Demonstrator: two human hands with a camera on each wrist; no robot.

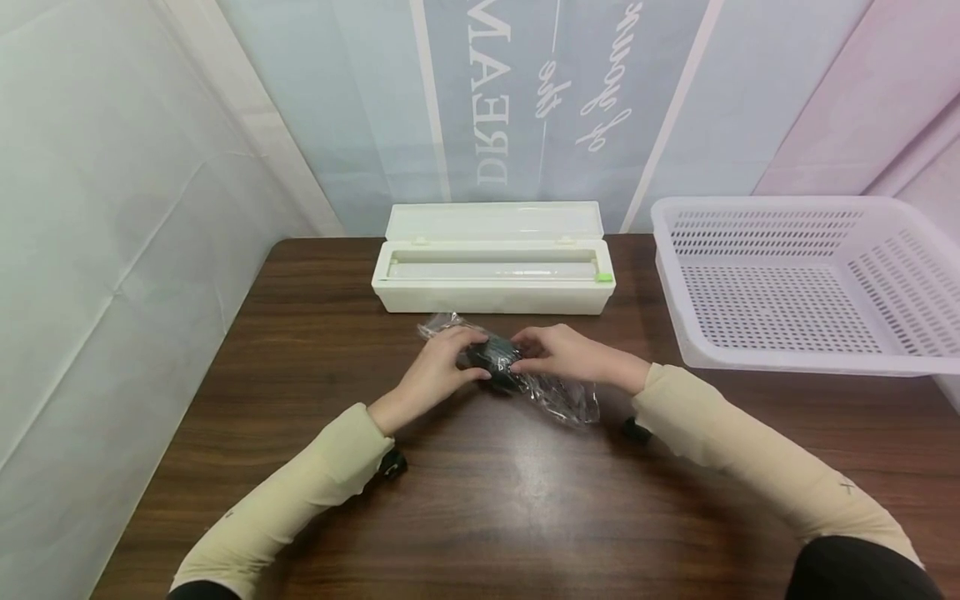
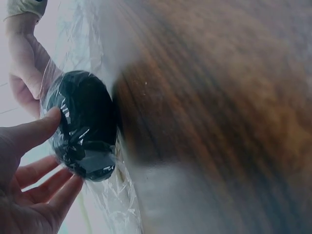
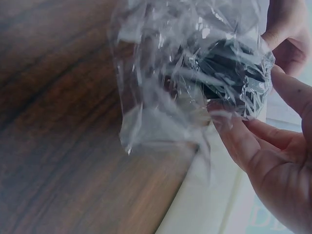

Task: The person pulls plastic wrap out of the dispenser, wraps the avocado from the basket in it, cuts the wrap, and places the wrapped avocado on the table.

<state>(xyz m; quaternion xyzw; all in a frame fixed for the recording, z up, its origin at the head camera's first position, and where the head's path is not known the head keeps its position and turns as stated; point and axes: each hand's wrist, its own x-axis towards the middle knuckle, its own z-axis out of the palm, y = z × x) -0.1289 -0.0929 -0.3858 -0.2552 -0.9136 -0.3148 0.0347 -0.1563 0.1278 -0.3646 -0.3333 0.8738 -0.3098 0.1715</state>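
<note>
Head view: both hands meet on a black object wrapped in clear film at the centre of the table
Left hand and right hand come together around the black object, which sits mid-frame on the dark wooden table just below the open cream box; the left thumb and fingers curl round its left end, the right fingertips pinch the film at its right end. Clear film trails crumpled to the lower right of the object and under the right wrist. In the left wrist view the film lies tight and glossy over the rounded black shape. A white perforated basket stands at the right edge of the frame
</note>
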